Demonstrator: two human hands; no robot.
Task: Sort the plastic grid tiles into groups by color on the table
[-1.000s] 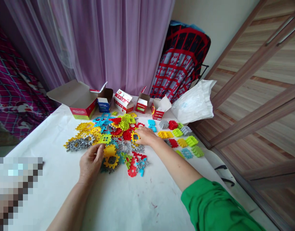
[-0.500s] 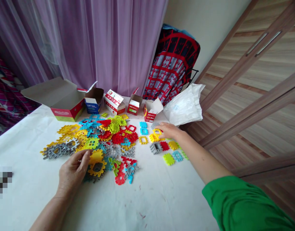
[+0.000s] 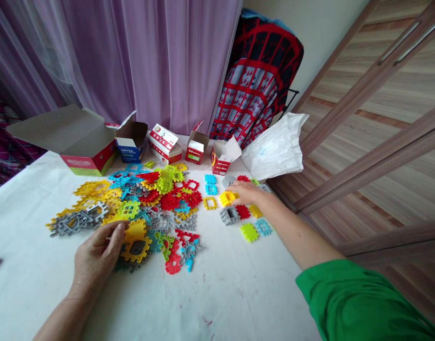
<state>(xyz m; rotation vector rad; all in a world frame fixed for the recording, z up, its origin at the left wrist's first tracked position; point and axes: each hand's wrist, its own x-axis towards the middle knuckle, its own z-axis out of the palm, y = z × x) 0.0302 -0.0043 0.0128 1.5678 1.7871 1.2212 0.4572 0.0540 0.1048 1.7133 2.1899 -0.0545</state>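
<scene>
My right hand [image 3: 246, 192] reaches across the table, its fingers on a yellow interlocking building piece [image 3: 227, 198]. Just below it sits a grey block of joined pieces [image 3: 229, 215], beside a red square piece [image 3: 243, 211]. Two light blue pieces [image 3: 211, 184] and a yellow square frame [image 3: 210, 203] lie to its left. At the near left of the big mixed pile, my left hand [image 3: 98, 248] is closed, thumb against the bent fingers. What it pinches, if anything, is hidden. Yellow pieces [image 3: 135, 230] lie right by its fingertips.
Along the back stand a large open box [image 3: 86, 163], a blue box [image 3: 130, 150], a red-and-white box [image 3: 165, 147] and two small red boxes [image 3: 195, 154] [image 3: 220, 165]. A white plastic bag [image 3: 274, 151] rests at the back right. Wooden cabinet doors flank the table's right side.
My right hand has lowered the yellow piece onto another yellow one beneath it. My left hand keeps its place by the pile. The camera view has shifted a little.
</scene>
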